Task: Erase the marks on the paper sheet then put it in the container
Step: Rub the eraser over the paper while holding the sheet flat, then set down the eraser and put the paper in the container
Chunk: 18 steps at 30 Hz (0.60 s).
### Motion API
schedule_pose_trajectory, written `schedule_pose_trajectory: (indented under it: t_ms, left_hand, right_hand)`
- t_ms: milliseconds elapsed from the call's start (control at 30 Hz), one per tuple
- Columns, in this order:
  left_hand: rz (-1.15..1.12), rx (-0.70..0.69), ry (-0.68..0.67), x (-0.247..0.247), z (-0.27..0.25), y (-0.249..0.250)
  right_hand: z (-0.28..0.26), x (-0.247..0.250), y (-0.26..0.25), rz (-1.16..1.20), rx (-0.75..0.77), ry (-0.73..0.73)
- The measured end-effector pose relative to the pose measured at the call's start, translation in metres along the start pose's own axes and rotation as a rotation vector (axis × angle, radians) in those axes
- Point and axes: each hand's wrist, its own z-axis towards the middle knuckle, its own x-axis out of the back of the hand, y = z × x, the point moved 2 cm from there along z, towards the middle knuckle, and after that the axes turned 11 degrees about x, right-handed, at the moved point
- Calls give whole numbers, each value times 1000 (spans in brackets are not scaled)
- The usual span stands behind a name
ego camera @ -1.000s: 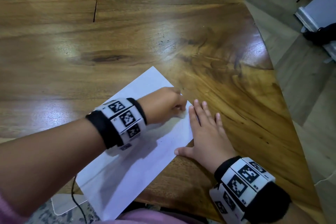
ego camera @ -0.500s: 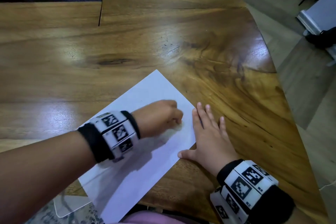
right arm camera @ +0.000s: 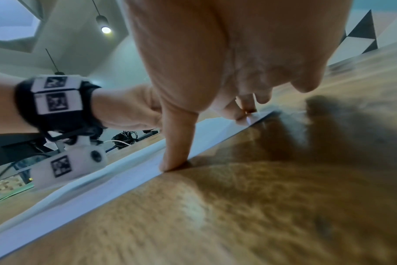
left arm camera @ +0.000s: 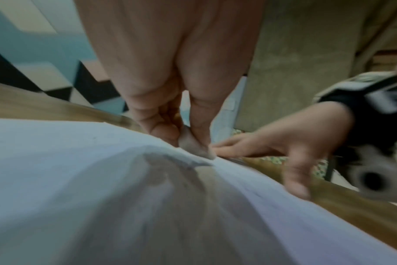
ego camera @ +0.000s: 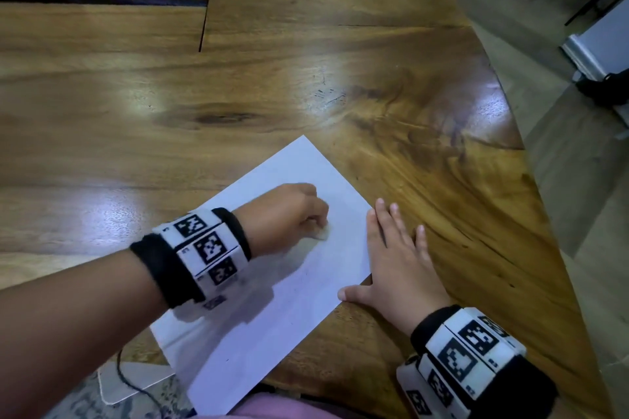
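The paper sheet [ego camera: 272,282] lies at the counter's [ego camera: 238,78] near edge. The left hand [ego camera: 286,214] pinches what looks like an eraser [ego camera: 321,234] against it; the right hand [ego camera: 398,262] lies flat, fingers [ego camera: 374,224] straight, on its right edge.

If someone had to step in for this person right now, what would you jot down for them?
Left hand: pinches the eraser, pressed on the paper sheet.
Right hand: flat, fingers straight, pinning the sheet's right edge to the wooden table.
Done: erasing is under way; any remaining marks are too faint to judge.
Left: finish erasing, then put the sheet in the container, which is out of view.
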Motion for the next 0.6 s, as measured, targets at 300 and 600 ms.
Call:
schedule_pose_trajectory:
  t_ms: [300,600]
  left_hand:
    - [39,-88,-174,-10,-32,-21]
    - [-100,59,113,-1,-10,-31]
  right_hand:
    - [1,-1,-1,71,10,34]
    - [5,12,-5,146,-46,154]
